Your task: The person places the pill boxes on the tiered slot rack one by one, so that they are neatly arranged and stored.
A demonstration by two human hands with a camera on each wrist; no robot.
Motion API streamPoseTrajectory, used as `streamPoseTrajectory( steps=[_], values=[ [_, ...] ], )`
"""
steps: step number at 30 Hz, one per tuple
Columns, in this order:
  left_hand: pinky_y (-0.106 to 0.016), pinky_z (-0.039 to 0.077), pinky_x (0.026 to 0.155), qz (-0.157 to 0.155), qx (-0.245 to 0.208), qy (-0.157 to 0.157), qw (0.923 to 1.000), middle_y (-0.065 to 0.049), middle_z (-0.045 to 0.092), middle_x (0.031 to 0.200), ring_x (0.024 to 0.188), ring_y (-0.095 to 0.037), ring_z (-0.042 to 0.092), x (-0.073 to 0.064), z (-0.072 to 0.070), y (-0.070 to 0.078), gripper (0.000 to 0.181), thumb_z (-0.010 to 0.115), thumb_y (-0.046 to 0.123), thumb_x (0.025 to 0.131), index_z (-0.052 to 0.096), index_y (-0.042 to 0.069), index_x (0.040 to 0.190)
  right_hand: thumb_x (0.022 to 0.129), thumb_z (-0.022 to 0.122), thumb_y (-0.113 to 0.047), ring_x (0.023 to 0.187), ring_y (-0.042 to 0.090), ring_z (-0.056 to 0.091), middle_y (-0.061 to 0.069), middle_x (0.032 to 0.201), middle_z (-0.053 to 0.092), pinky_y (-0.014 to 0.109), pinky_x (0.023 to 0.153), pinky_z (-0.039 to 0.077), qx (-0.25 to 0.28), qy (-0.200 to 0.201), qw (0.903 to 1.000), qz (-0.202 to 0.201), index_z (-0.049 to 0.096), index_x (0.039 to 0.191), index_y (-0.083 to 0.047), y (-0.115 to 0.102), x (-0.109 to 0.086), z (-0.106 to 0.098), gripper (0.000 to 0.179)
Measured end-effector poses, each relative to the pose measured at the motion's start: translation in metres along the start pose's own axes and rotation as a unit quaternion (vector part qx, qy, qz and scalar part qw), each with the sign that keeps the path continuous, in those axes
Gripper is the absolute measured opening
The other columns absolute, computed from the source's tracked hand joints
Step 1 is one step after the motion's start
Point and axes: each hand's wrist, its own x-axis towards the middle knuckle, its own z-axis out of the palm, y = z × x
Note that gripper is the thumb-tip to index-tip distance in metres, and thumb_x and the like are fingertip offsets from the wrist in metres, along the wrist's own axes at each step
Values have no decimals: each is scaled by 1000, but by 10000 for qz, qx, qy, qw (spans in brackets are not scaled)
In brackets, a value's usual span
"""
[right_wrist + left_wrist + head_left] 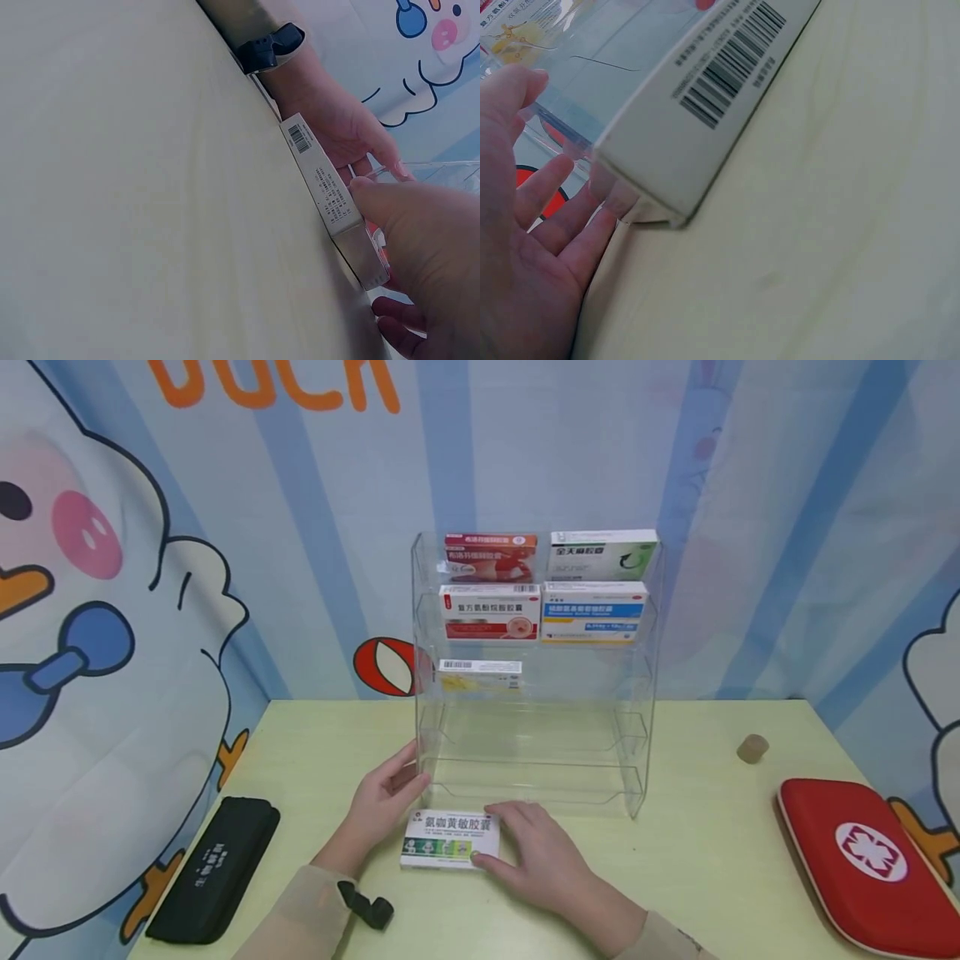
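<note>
A white medicine box (442,846) with green panels lies face up on the table, in front of a clear acrylic rack (528,763). My right hand (542,862) pinches the box's right end, thumb on the near side and fingers at the far edge. The thumb also shows over the box's barcode side (322,180) in the right wrist view. At the rack's lower left corner my left hand (380,806) holds the side panel, thumb toward the front. In the left wrist view the left fingers (566,225) extend beside the box's end.
Upper rack tiers carry a red box (491,560), a green-white box (602,557), a red-white box (491,614) and a blue-white box (594,614). A yellowish box (480,677) sits lower. A black case (213,868) lies left; a cork (752,748) and red case (862,868) lie right.
</note>
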Motion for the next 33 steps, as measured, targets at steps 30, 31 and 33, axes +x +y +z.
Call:
streamPoseTrajectory(
  steps=[30, 31, 33],
  values=[
    [-43, 54, 121, -32, 18, -72, 10000, -4, 51, 173, 151, -36, 60, -1, -1, 3, 66, 73, 22, 108, 47, 25, 169, 91, 88, -8, 96, 13, 77, 6, 125, 71, 19, 89, 67, 1706, 733, 9807, -608, 77, 125, -4, 0, 9, -9, 36],
    [-44, 54, 122, -21, 27, -65, 10000, -4, 51, 172, 151, -36, 60, -1, 0, 3, 66, 73, 22, 108, 47, 25, 169, 91, 88, -6, 97, 14, 78, 6, 124, 71, 19, 88, 67, 1713, 804, 9798, -649, 77, 123, -4, 0, 9, -10, 35],
    [-44, 54, 122, -16, 42, -41, 10000, -4, 52, 172, 150, -36, 60, -1, 0, 3, 66, 73, 21, 108, 48, 24, 168, 90, 88, -4, 97, 15, 79, 5, 124, 71, 19, 87, 67, 1736, 948, 9777, -702, 77, 121, -4, 2, 10, -14, 32]
  ],
)
